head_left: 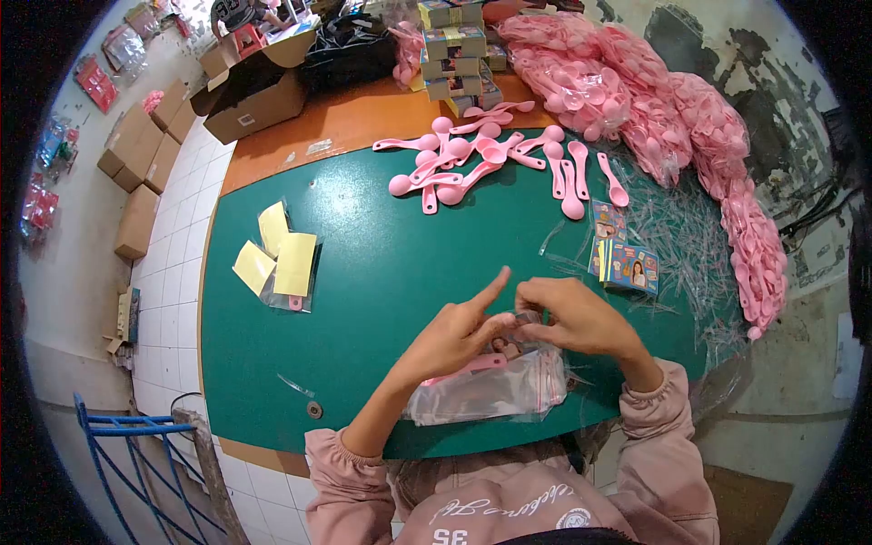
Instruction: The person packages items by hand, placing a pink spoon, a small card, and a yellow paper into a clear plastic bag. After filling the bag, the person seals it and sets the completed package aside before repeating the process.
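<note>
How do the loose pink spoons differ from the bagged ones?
The loose spoons are uncovered, while the bagged spoons sit in clear plastic. The loose spoons lie scattered on the table; the bagged spoons form a long, dense heap along its right side. Both are pink.

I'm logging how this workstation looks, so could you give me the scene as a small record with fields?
surface: green tabletop
left hand: index finger extended
right hand: fingers curled
near hands: printed card, pink handle
below hands: clear bags
left side: yellow cards, three visible
far side: loose pink spoons
right side: printed cards, clear plastic strips
back right: bagged pink spoons
unclear: exact finger grip
</note>
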Available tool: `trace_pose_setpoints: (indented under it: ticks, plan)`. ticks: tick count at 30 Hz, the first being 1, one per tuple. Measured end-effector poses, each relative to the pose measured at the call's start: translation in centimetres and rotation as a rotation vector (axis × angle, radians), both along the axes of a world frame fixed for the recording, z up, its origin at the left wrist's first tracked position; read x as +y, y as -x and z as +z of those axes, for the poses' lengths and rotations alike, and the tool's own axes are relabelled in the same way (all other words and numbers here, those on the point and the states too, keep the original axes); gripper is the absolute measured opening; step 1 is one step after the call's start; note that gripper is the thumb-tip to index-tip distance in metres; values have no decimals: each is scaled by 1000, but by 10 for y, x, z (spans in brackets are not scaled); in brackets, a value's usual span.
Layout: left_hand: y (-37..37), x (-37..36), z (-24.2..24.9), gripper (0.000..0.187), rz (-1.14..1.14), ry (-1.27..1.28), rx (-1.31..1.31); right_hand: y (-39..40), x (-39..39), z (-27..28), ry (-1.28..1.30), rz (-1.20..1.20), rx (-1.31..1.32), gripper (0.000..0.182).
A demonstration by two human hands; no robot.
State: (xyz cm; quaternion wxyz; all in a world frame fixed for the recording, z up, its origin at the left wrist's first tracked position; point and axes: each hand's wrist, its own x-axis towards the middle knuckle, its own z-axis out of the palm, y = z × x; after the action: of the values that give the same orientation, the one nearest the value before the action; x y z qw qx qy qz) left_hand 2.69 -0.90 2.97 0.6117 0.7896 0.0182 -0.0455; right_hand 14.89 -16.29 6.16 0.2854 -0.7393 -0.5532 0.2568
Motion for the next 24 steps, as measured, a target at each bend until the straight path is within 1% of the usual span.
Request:
trace_pose_setpoints:
  ticks: [1, 2, 3, 4, 6, 7, 8, 9, 10, 11, 13, 14, 15, 17, 18, 19, 20, 21, 22, 23, 24]
  plan:
    - [1, -1, 3, 60, 25, -127, 13, 2, 2, -7, 0, 1, 1, 19]
    - [2, -3, 7, 60, 29, -128, 16, 4, 4, -13, -124, 11, 55, 19]
    - [2, -4, 11, 63, 83, -130, 67, 4, 6, -17, -249, 21, 107, 19]
    - [2, -5, 14, 67, 135, -133, 116, 2, 7, -21, -251, 23, 108, 19]
    - [4, 2, 17, 70, 129, -155, 167, -2, 5, -25, -79, -86, 338, 17]
    - [6, 7, 18, 74, 122, -176, 215, -4, 4, -26, -81, -92, 337, 17]
    - [9, 18, 17, 74, 116, -175, 214, -8, 3, -26, -113, -148, 487, 14]
    - [14, 33, 15, 73, 11, -142, 194, -12, 1, -26, -146, -204, 636, 12]
    - [17, 43, 12, 72, -92, -110, 174, -18, -1, -27, -141, -253, 531, 14]
    - [19, 49, 2, 72, -98, -110, 171, -22, -2, -25, -143, -259, 528, 14]
    - [21, 51, -9, 68, 73, 251, 2, -25, -3, -24, -121, -389, 462, 19]
    - [22, 53, -11, 61, 137, 302, 37, -26, -5, -28, -152, -312, 681, 14]
    - [19, 53, -11, 61, 139, 301, 41, -24, -4, -25, -152, -310, 685, 14]
    - [15, 54, -10, 57, 230, 405, 115, -20, -4, -13, -51, -307, 853, 14]
    - [16, 53, -11, 57, 237, 409, 114, -20, -6, -12, -55, -338, 791, 17]
    - [17, 53, -11, 54, 191, 431, 136, -21, -8, -16, -49, -332, 790, 17]
    - [17, 53, -12, 50, 145, 451, 157, -23, -8, -25, -103, -366, 740, 16]
    - [18, 50, -10, 50, 149, 452, 156, -24, -8, -33, -159, -400, 690, 15]
    - [18, 47, -8, 46, 138, 478, 195, -24, -7, -38, -186, -441, 589, 16]
    - [17, 43, -6, 42, 125, 505, 234, -23, -8, -40, -187, -440, 591, 16]
    - [16, 41, -6, 37, 138, 484, 217, -20, -8, -39, -224, -443, 612, 17]
